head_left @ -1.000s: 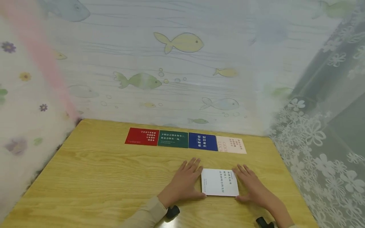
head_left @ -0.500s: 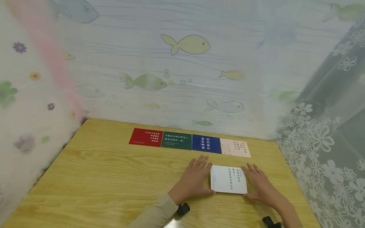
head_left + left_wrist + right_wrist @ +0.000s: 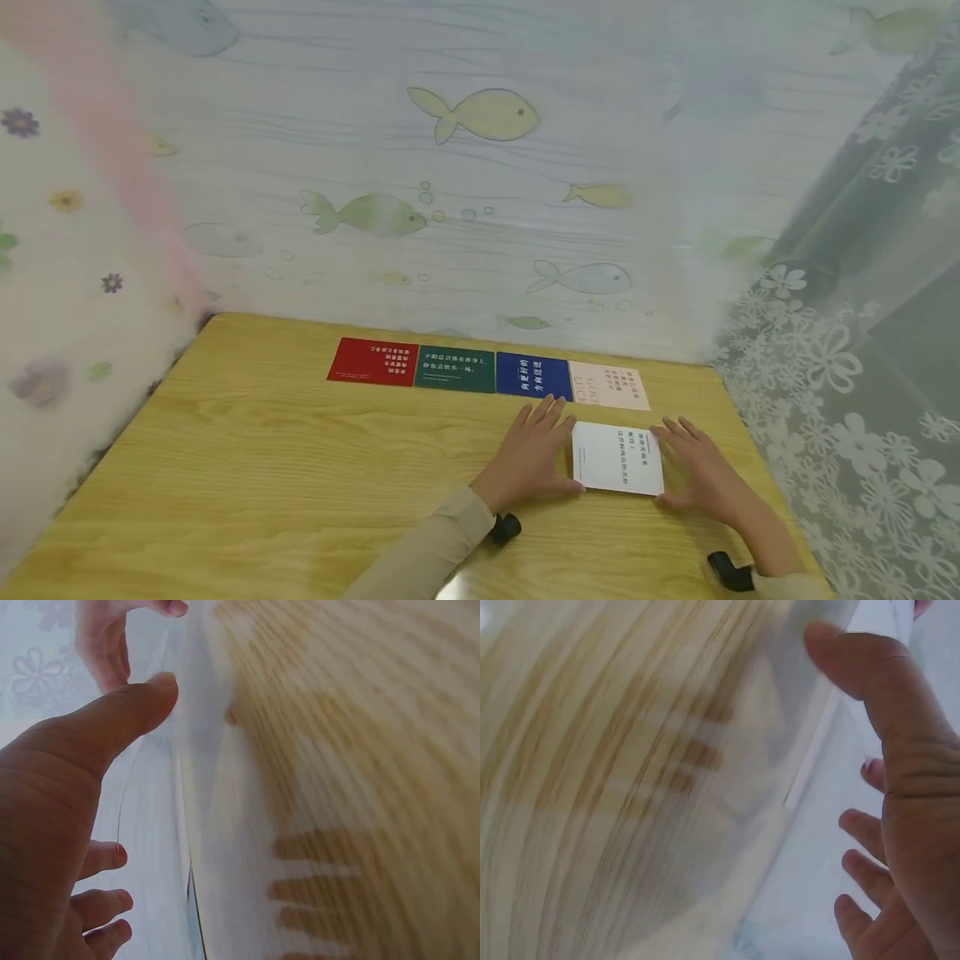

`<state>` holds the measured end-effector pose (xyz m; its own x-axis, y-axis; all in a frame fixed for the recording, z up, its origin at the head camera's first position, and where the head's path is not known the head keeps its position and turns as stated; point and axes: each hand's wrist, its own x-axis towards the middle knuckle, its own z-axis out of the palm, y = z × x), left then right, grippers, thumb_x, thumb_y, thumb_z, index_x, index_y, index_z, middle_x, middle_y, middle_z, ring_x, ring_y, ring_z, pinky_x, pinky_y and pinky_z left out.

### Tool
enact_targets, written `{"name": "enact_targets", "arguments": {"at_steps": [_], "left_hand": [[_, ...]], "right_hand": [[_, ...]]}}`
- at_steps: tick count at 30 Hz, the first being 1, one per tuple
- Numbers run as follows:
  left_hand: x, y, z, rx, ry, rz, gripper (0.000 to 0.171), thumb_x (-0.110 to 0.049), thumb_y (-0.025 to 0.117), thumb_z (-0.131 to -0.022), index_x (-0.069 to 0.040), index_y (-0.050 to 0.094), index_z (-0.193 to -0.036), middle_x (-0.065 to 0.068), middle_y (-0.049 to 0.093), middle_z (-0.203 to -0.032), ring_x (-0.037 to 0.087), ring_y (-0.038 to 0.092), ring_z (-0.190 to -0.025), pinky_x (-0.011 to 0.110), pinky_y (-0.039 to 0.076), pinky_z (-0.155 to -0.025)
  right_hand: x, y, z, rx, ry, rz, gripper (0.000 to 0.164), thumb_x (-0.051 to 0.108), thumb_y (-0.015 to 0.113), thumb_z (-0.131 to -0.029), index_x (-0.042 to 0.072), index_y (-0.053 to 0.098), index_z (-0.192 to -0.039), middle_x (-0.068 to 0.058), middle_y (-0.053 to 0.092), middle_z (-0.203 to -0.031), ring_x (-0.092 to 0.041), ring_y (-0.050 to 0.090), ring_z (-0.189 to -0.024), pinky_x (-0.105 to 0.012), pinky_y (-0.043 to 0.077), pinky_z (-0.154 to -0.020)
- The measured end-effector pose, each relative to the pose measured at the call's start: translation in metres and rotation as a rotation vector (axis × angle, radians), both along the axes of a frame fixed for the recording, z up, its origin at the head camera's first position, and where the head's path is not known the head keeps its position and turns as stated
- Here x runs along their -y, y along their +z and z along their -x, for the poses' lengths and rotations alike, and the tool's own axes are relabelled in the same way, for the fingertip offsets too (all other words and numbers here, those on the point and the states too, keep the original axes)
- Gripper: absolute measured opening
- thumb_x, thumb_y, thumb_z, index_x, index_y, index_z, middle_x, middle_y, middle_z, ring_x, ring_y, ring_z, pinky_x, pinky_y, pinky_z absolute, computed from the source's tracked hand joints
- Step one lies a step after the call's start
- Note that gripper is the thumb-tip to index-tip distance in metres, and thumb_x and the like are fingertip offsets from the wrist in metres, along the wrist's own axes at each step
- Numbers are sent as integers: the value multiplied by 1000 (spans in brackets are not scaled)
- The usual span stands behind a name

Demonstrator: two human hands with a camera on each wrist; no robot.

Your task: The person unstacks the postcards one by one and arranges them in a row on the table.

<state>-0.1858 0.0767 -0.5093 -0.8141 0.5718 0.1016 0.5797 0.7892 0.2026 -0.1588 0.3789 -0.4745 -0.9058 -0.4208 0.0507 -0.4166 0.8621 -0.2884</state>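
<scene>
A white card (image 3: 618, 458) with dark printed characters lies between my two hands in the head view. My left hand (image 3: 528, 454) holds its left side, thumb at the near corner and index finger at the far one. On the opposite side my right hand (image 3: 705, 467) grips the right corners in the same way. The right wrist view shows that thumb at a corner of the card. Beyond, a red card (image 3: 373, 362), a green card (image 3: 455, 369), a blue card (image 3: 534, 377) and a pale pink card (image 3: 611, 385) lie in a row.
A wood-grain table (image 3: 262, 475) with a glossy, reflecting surface carries everything. A white curtain with fish drawings (image 3: 360, 267) hangs behind its far edge. Flowered lace (image 3: 832, 417) hangs along the right side, and a flower-print sheet (image 3: 60, 292) along the left.
Both hands have moved the white card to the right and away from me, closer to the pink card. The row of coloured cards has stayed in place.
</scene>
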Motion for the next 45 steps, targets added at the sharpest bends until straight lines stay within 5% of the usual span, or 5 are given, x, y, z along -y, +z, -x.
{"name": "enact_targets", "arguments": {"at_steps": [13, 27, 36, 45], "left_hand": [[-46, -5, 26, -11, -40, -17, 102, -80, 66, -77, -16, 45, -154, 7, 34, -165, 24, 25, -155, 46, 27, -126], [-91, -2, 62, 39, 10, -1, 102, -78, 66, -79, -18, 39, -158, 3, 33, -165, 23, 22, -156, 44, 24, -127], [-106, -3, 78, 42, 54, 69, 102, -77, 67, -79, -18, 39, -158, 5, 35, -165, 24, 25, -155, 43, 27, -126], [-138, -6, 92, 25, 65, 88, 104, -81, 66, -77, -22, 40, -157, 4, 36, -164, 22, 28, -154, 40, 29, -124]], "right_hand": [[-35, 0, 27, 19, -32, -123, 98, 23, 97, -60, -8, 51, -141, -38, 47, -145, -62, 34, -135, -77, 36, -102], [-63, 6, 65, 36, -56, -255, 100, 25, 98, -61, -10, 49, -140, -41, 46, -142, -65, 36, -131, -78, 35, -103], [-69, 8, 88, 62, -54, -300, 95, 21, 98, -62, -10, 52, -139, -40, 48, -141, -65, 35, -133, -77, 32, -106], [-85, 13, 104, 77, -101, -461, 96, 26, 99, -59, -11, 54, -135, -39, 51, -139, -62, 38, -133, -74, 29, -112]]}}
